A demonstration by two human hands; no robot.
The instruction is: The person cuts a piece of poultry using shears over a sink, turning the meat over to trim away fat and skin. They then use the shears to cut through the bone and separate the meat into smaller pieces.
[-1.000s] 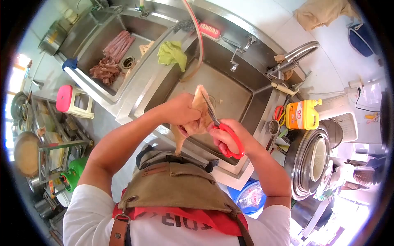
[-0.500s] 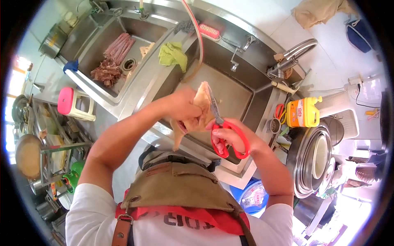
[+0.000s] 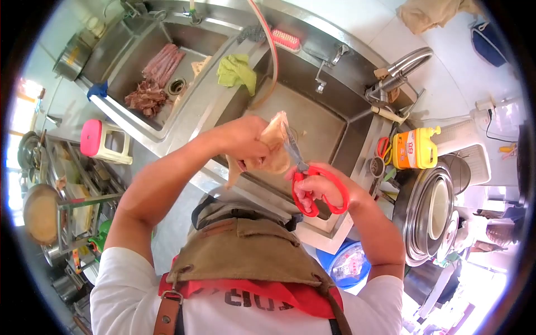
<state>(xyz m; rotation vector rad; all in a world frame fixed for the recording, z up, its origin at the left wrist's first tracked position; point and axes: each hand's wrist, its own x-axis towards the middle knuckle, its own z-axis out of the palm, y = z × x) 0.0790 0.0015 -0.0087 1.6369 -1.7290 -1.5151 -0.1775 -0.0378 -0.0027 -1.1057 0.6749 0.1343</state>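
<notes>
My left hand [image 3: 248, 137] is closed around a pale, skin-covered piece of raw poultry [image 3: 274, 134], held up over the front of the right sink basin. A floppy strip of it hangs down below my fingers. In my right hand [image 3: 316, 188] are kitchen scissors [image 3: 301, 166] with red handles, my fingers through the loops. Their metal blades point up and away, lying along the right edge of the meat near its pointed tip. The lower part of the meat is partly hidden behind my left fingers.
Pinkish meat strips [image 3: 163, 61] and a darker meat heap [image 3: 146, 97] lie in the left basin. A green cloth [image 3: 235, 72] drapes over the divider near a hose [image 3: 273, 53]. A yellow jug [image 3: 414, 148] and stacked metal bowls [image 3: 416, 218] stand at the right.
The scissors have shifted slightly to the right, with their handles spread a little wider. The hanging strip of poultry has moved up and left as my left hand turned.
</notes>
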